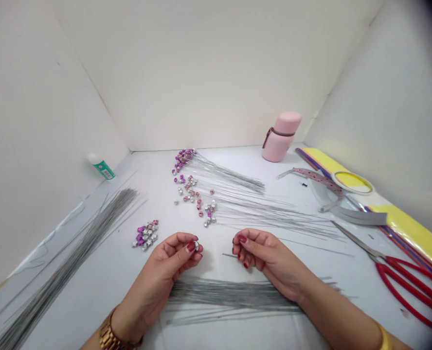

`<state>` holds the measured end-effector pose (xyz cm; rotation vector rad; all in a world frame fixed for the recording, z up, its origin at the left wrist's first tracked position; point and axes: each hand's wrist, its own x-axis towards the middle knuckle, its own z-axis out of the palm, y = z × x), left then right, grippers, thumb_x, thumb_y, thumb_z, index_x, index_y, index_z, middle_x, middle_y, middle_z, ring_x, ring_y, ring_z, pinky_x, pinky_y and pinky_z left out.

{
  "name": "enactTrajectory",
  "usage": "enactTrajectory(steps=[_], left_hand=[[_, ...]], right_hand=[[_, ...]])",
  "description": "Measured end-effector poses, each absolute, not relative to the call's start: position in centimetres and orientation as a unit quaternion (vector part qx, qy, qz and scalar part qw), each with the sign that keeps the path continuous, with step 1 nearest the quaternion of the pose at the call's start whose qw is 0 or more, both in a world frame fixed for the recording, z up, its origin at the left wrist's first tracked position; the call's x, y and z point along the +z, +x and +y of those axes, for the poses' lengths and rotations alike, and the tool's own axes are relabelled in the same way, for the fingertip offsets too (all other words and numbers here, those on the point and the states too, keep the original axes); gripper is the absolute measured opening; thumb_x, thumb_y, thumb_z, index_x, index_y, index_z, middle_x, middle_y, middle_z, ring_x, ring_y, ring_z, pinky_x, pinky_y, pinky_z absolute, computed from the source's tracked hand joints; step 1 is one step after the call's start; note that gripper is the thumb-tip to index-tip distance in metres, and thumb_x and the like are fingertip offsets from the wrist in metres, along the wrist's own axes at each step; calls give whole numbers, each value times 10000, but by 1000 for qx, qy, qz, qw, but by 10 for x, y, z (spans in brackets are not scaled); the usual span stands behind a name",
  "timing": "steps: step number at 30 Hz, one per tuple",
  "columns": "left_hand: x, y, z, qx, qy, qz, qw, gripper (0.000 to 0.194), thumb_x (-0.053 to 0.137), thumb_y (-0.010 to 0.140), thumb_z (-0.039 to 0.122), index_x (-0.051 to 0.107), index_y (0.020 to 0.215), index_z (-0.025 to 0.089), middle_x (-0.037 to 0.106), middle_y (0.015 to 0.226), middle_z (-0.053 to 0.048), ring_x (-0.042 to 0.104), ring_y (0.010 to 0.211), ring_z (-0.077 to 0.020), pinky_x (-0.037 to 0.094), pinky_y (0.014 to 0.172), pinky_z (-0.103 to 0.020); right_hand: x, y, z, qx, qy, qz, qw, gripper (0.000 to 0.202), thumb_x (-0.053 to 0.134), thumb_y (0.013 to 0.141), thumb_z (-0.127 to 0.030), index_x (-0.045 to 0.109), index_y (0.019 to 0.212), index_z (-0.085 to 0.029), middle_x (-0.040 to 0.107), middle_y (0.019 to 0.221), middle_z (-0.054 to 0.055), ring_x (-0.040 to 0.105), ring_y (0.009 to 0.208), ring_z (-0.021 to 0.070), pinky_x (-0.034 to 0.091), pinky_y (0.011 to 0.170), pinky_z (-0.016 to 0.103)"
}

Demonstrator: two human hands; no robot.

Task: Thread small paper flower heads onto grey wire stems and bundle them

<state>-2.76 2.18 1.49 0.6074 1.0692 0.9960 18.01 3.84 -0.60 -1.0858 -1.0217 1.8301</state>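
Low in the middle of the head view, my left hand [179, 257] pinches a small silvery bead [197, 246] between thumb and fingertips. My right hand [258, 250], a little to the right, has its fingers curled around a thin metal piece [228, 255] whose end sticks out to the left. Below both hands lies a bundle of grey wires [230, 294]. A small pile of purple, pink and silver beads [145, 236] sits left of my left hand. Farther back, wires tipped with beads [238, 177] lie spread on the white table.
Another wire bundle [81, 253] lies at the left, near a green-and-white tube [104, 169]. A pink bottle [279, 138] stands at the back. On the right are red-handled scissors [394, 272], a tape roll [352, 182], grey ribbon [362, 216] and yellow sheets [413, 223].
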Motion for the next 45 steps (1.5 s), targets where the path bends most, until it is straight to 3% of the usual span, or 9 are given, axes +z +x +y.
enactTrajectory(steps=[4,9,16,21,28,31,35,40,45], left_hand=[[14,-28,21,453,271,474,705,142,670,689,232,633,808,166,650,760,-14,591,672,-92,470,691,-191],[13,-28,21,463,265,459,711,105,654,708,206,623,790,149,643,747,-18,584,666,-81,475,681,-177],[13,-26,20,445,247,446,736,172,659,706,163,618,873,147,665,774,-37,595,658,-72,480,694,-174],[8,-27,20,433,269,459,728,151,644,723,166,642,868,125,676,819,-53,608,708,-79,473,730,-170],[10,-25,17,421,278,444,741,136,616,752,182,634,884,154,683,812,-44,610,702,-79,472,715,-181],[11,-24,16,418,273,444,744,157,614,754,184,629,905,144,680,798,-46,607,722,-82,465,733,-183],[11,-20,16,405,272,440,754,112,615,753,187,630,845,126,672,780,-49,595,689,-75,463,707,-179],[10,-17,13,389,268,430,769,122,596,768,201,618,871,140,669,757,-45,591,658,-75,462,688,-193],[8,-16,11,385,260,431,774,156,597,768,198,617,901,119,652,737,-43,573,638,-66,454,679,-186]], right_hand=[[-2,180,36,524,-498,-603,337,145,521,806,-324,572,786,-190,561,705,6,472,591,126,363,553,248],[-9,176,31,186,-475,-838,193,30,505,813,-191,532,803,-191,540,814,47,491,763,186,383,638,285],[-21,171,29,-7,-417,-900,125,189,378,856,-100,497,737,-183,514,723,41,488,663,178,334,531,269],[-20,173,29,69,-448,-875,167,173,363,871,-155,467,741,-201,526,729,36,503,650,173,333,522,266],[-7,172,28,545,-491,-607,306,107,368,882,-323,412,844,-233,488,594,-56,424,423,86,343,436,217],[-4,168,28,662,-447,-510,319,180,471,833,-369,443,928,-218,489,622,-52,470,454,83,373,441,207],[-1,167,24,666,-441,-520,303,199,491,816,-382,510,798,-184,521,603,-25,524,485,101,402,458,213],[8,168,14,534,-441,-662,286,189,397,861,-275,578,851,-217,494,546,-44,478,422,83,382,430,189],[12,167,9,410,-405,-767,283,244,373,860,-158,606,887,-224,616,703,-20,550,600,91,409,586,178]])
